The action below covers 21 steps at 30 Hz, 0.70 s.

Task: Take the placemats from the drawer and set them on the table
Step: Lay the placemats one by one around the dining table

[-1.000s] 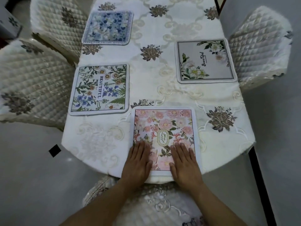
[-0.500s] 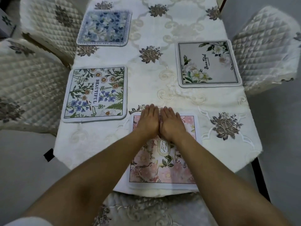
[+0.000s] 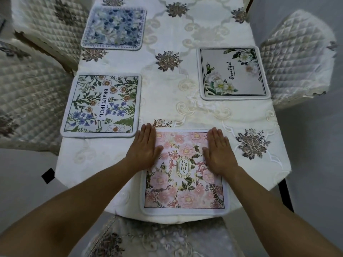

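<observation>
Table (image 3: 185, 108) under a white embroidered cloth, four placemats laid out on it. Nearest the person: pink floral placemat (image 3: 185, 182) marked "GARDEN", flat at the near end of the table, its near edge close to the cloth's edge. Left hand (image 3: 143, 148) lies palm down on the mat's far-left corner, fingers straight and together, partly over the mat's left border and onto the cloth; nothing gripped. Right hand (image 3: 218, 151) lies palm down near the mat's far-right corner, fingers likewise extended and flat, grasping nothing. The hands are well apart, the "GARDEN" oval showing between them. Left of the pink mat, just beside its far corner: wildflower placemat (image 3: 102, 105) reading "BEAUTIFUL". Farther along the left side: blue floral placemat (image 3: 114, 28). On the right side: grey placemat (image 3: 233, 73) with white flowers. Quilted chair covers (image 3: 297, 58) flank the table on both sides.
</observation>
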Motion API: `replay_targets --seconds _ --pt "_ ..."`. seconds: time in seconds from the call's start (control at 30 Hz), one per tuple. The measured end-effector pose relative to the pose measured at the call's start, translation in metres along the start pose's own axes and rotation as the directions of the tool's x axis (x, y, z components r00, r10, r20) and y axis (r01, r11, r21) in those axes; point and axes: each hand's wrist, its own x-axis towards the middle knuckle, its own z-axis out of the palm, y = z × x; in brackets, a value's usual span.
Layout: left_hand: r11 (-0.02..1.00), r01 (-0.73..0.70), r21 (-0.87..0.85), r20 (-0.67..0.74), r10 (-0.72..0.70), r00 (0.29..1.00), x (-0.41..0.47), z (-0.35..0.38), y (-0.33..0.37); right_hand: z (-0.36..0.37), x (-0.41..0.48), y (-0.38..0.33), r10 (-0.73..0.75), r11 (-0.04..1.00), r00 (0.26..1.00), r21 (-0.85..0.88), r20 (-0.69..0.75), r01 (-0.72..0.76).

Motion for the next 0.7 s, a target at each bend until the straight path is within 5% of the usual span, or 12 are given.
replay_targets --seconds 0.2,0.37,0.7 --pt "1.0 0.006 -0.012 0.015 -0.006 1.0 -0.086 0.03 0.023 0.031 -0.087 -0.023 0.058 0.997 0.998 0.048 0.019 -0.059" --pt "0.999 0.041 -0.004 0.072 -0.041 0.997 -0.149 0.038 0.047 0.048 -0.174 -0.037 0.127 0.992 0.976 0.007 0.178 -0.13" --pt "0.989 0.068 0.13 0.309 -0.105 0.945 -0.164 0.015 0.056 0.007 -0.189 -0.07 0.226 0.974 0.916 -0.05 0.331 -0.222"
